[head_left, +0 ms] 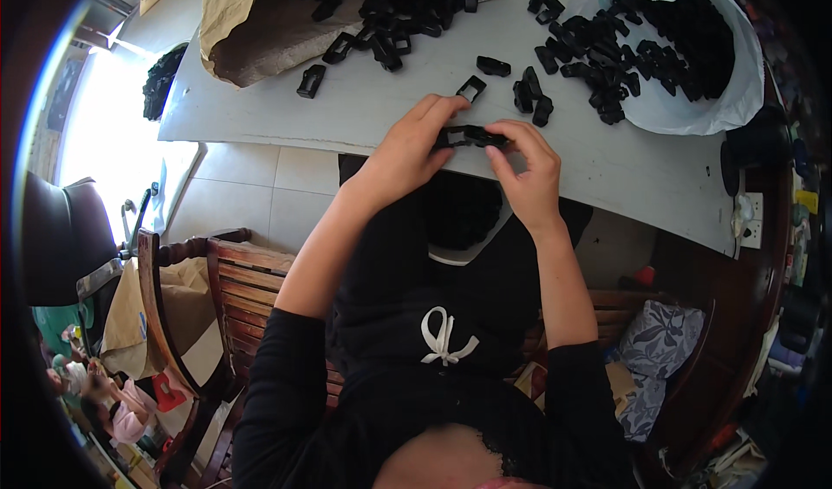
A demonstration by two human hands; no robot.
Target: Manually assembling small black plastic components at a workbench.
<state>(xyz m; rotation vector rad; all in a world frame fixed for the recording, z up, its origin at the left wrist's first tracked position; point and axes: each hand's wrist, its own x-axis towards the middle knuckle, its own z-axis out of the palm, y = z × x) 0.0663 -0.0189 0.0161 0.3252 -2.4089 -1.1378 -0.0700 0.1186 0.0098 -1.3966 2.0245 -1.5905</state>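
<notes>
Both hands meet at the near edge of the white table point(364, 112). The left hand point(407, 151) and right hand point(526, 172) pinch a black plastic buckle point(471, 135) btwn them, fingers closed on its ends (held just above the table edge). Loose black clips point(530, 94) lie just beyond, w/ more spilling from a white plastic bag point(685, 112) at right and a brown paper sack point(234, 29) at left. A wooden chair point(234, 290) stands below-left.
</notes>
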